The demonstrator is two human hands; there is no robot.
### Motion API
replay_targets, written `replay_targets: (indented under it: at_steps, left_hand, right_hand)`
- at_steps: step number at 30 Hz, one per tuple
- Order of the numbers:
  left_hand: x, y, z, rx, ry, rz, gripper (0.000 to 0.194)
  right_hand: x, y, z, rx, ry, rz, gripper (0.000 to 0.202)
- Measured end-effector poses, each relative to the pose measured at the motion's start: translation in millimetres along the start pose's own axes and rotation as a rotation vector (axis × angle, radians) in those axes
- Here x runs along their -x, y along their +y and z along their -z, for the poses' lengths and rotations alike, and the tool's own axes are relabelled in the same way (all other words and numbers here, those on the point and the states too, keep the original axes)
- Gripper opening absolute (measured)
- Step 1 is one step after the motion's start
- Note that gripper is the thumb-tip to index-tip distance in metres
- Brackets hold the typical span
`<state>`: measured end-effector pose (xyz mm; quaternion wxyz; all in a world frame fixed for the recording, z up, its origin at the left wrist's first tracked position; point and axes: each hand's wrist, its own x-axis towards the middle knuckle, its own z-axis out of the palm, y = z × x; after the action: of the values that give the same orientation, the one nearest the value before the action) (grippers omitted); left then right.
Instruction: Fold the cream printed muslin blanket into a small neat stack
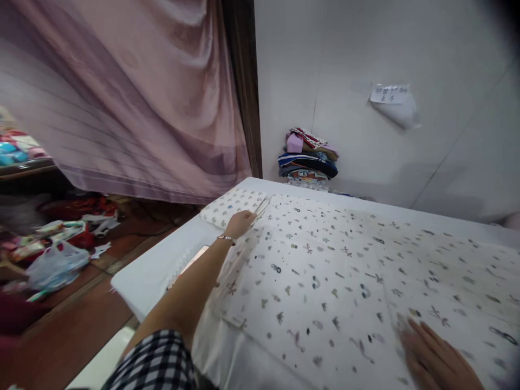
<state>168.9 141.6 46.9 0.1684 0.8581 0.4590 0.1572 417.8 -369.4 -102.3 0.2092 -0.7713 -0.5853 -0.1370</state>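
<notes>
White, thin-looking cotton cloth w/ small grey, black & beige motifs (pixel 309 271) (sprigs, arches, dots) lies spread over most of the smooth white table (pixel 140 276), approx. rectangular, w/ faint straight creases & a plain, softly rumpled white layer showing at the table's near edge. Step in hand, prob.: laying the cloth flat & straightening its edge. Next move would call for a light, even pull at the edge + a flat palm to press the creases out, w/o dragging the layers askew.

Hands well apart. Left hand (pixel 240 223), w/ a metal-look bracelet at the wrist, is curled at the cloth's edge near the table's far left corner; seems to pinch it, but fingertips hidden, so can't tell for sure. Right hand (pixel 436 352) is palm-down w/ fingers extended over the cloth, toward the table's near right; a bit blurred, holds nothing visible.

Folded white cloth w/ small grey motifs (pixel 227 207), flat & soft-edged, sits on the table's far left corner. Flat phone-like slab (pixel 198 255), partly pixelated, lies at the table's left side, by the forearm. Beyond the table's far edge: uneven stack of folded multicoloured fabrics (pixel 309 160). Left of the table: glossy, draped pink curtain (pixel 142 97) & crinkly translucent plastic bag (pixel 59 265) on the floor
</notes>
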Motion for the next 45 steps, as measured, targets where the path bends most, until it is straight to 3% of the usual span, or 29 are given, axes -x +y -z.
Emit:
replay_targets:
  at_steps: [4,8,10,13,15,18,22,25,30,35,45]
  left_hand:
    - [81.5,-25.9,16.8,0.090,-0.021,0.044,0.036]
    - [162.8,-53.1,18.4,0.051,0.017,0.209,0.029]
    - [191.6,-62.7,16.3,0.005,0.059,0.291,0.025]
    - [216.3,-69.2,12.8,-0.012,0.061,0.375,0.023]
    - [222.6,-68.5,11.2,-0.030,0.057,0.404,0.023]
    - [222.8,-63.1,9.5,-0.077,0.053,0.434,0.026]
    - [216.8,-54.5,5.5,-0.100,0.016,0.421,0.023]
    - [212.5,-50.5,0.3,-0.092,0.010,0.394,0.015]
    - [207.1,-52.6,1.2,-0.064,0.038,0.368,0.011]
    - [205.8,-67.5,9.8,-0.063,0.136,0.393,0.012]
    - [213.1,-73.2,1.4,-0.151,0.137,0.308,0.014]
  right_hand:
    - [-11.0,-50.7,6.4,-0.023,-0.156,0.185,0.066]
    - [-13.9,-83.7,17.2,-0.043,-0.189,0.294,0.068]
    - [-13.3,-89.5,22.9,-0.070,-0.174,0.288,0.063]
    - [-13.7,-97.4,27.4,-0.163,-0.118,0.334,0.055]
    - [-16.8,-106.8,27.1,-0.211,-0.097,0.380,0.047]
    - [-26.3,-127.2,24.2,-0.208,-0.167,0.372,0.034]
    - [-40.5,-153.4,21.6,-0.165,-0.275,0.307,0.029]
    - [-45.3,-163.8,22.5,-0.131,-0.258,0.294,0.027]
    - [-39.8,-169.5,26.7,-0.112,-0.226,0.272,0.027]
    - [-35.0,-172.6,21.3,-0.090,-0.266,0.278,0.031]
    - [-33.9,-174.3,8.8,-0.099,-0.210,0.320,0.030]
